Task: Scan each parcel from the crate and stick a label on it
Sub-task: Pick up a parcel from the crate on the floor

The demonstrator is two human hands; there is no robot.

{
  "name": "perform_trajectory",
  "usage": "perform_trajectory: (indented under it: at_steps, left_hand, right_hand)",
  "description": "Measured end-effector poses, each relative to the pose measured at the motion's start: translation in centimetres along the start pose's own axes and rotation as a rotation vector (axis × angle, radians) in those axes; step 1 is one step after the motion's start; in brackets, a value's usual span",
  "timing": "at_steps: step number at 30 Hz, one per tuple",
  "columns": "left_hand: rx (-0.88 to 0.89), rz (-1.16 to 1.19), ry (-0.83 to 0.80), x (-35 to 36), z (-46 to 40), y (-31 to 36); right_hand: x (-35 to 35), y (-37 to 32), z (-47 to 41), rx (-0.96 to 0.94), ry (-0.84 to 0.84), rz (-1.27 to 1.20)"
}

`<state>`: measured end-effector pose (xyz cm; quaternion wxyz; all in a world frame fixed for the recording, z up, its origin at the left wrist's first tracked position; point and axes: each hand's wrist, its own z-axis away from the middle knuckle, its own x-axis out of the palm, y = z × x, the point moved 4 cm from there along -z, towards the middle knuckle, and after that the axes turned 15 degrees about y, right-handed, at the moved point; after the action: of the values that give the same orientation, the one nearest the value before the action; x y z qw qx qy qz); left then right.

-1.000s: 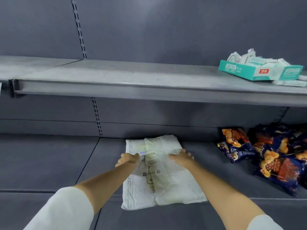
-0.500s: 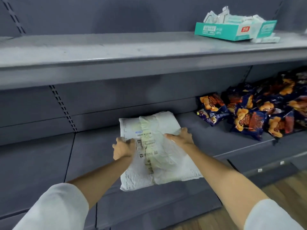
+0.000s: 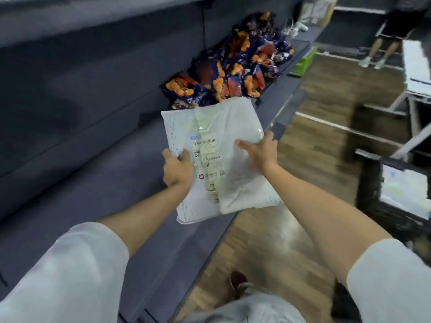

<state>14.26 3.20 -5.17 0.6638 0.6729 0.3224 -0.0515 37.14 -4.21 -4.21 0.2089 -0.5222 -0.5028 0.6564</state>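
Observation:
A white plastic parcel (image 3: 224,136) with a printed barcode label (image 3: 206,157) on its top face is held in both my hands, lifted partly past the front edge of the grey lower shelf (image 3: 93,183). My left hand (image 3: 178,169) grips its left edge with the thumb on top. On the right edge, my right hand (image 3: 261,150) holds it with fingers over the top. A black crate (image 3: 382,199) with white parcels inside stands on the floor at the right.
Dark blue and orange snack bags (image 3: 233,75) are piled on the shelf just behind the parcel. A green basket (image 3: 303,62) sits further along. Wooden floor (image 3: 268,252) lies below, and a person's legs (image 3: 382,52) stand at the far right.
The parcel was lying on the lower shelf under both hands; now both hands grip it and have lifted it off toward the aisle. The view has swung right and downward.

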Motion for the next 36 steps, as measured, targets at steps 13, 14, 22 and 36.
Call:
perform_trajectory:
  at_steps: [13,14,22,36]
  left_hand:
    - [0.027,-0.002,-0.564,12.7,20.7,-3.3]
    - [0.025,-0.032,-0.594,13.7,22.0,-3.7]
    - [-0.077,-0.086,-0.767,21.5,29.1,-3.9]
    - [-0.065,-0.049,-0.758,35.8,30.2,4.9]
  right_hand:
    - [-18.3,23.6,6.7,0.54,0.421,-0.056]
    - [-19.2,24.9,6.9,0.567,0.446,-0.052]
    - [-24.1,33.3,3.2,0.685,0.489,0.045]
    - [-26.2,35.1,-13.0,0.656,0.52,0.02]
